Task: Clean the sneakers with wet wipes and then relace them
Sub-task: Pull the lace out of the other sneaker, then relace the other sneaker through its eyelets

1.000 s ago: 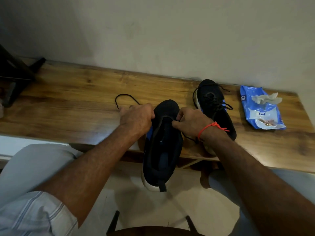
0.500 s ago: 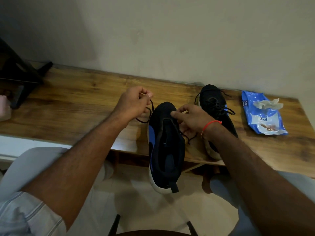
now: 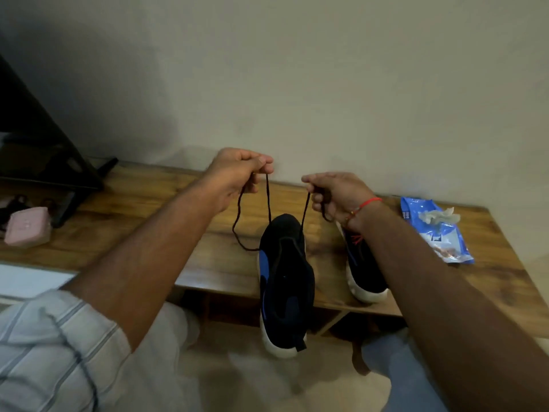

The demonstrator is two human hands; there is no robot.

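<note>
While the left hand (image 3: pixel 234 176) pinches one end of the black lace (image 3: pixel 269 200) and the right hand (image 3: pixel 335 193) pinches the other, the near sneaker (image 3: pixel 285 281) hangs below both grips, over the table edge (image 3: pixel 214 272).

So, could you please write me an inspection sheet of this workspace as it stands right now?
Surface: brown wooden table against a plain wall, its front edge over the person's lap.
Job's things: black-and-blue sneaker with white sole hangs over the table edge, its black shoelace running up from it to both hands; second black sneaker lies on the table beside it; blue wet-wipe packet at the right with a wipe sticking out.
Clutter: pink rectangular case at the left.
Grippers: left hand and right hand each pinch one lace end, raised above the shoe.
Cables: nothing seen.
Surroundings: dark stand at far left.
</note>
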